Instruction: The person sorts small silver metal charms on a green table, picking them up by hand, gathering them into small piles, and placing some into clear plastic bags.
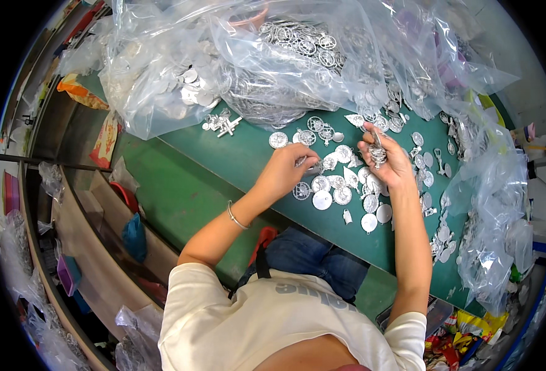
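Note:
Silver-coloured metal pendants [322,199], mostly round and flat with small loops, lie loosely spread on a green tabletop [248,164]. My left hand [285,167], with a bangle on its wrist, is low over the left side of this spread. Its fingers are pinched on a metal pendant [313,166], which they partly cover. To the right, my right hand [392,162] is raised above the table, palm partly turned up. Its fingers curl around a small stack of metal pendants [377,154]. A leaf-shaped pendant [351,178] lies between the two hands.
Clear plastic bags [162,80] full of metal pieces line the table's far side. Another plastic bag [495,235] stands at the right edge. Small cross-shaped pieces [223,123] lie far left. Wooden shelving [100,247] stands left of the table. Colourful wrappers [464,334] fill the lower right.

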Available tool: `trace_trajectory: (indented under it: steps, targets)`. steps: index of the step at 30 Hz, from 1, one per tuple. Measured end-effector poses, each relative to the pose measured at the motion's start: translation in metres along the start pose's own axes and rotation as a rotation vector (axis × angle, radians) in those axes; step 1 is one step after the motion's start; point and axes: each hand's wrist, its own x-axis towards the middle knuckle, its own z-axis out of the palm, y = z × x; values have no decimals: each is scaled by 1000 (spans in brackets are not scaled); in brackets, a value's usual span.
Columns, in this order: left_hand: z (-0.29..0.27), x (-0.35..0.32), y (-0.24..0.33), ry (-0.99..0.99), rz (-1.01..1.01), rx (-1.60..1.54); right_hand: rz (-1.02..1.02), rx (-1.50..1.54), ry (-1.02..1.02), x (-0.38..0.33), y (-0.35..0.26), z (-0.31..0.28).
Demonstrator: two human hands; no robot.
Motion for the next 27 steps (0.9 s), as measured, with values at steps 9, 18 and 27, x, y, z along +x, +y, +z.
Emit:
trace_trajectory:
  steps: [9,18,27]
  targets:
    - [-2,-7,-6,-62,-24,-33,-256,-1223,194,37,20,42]
    - [-3,3,-6,-49,-492,-1051,-481,-1536,106,49,23,34]
    - [-6,21,-10,178,21,552,-169,-738,91,29,18,52]
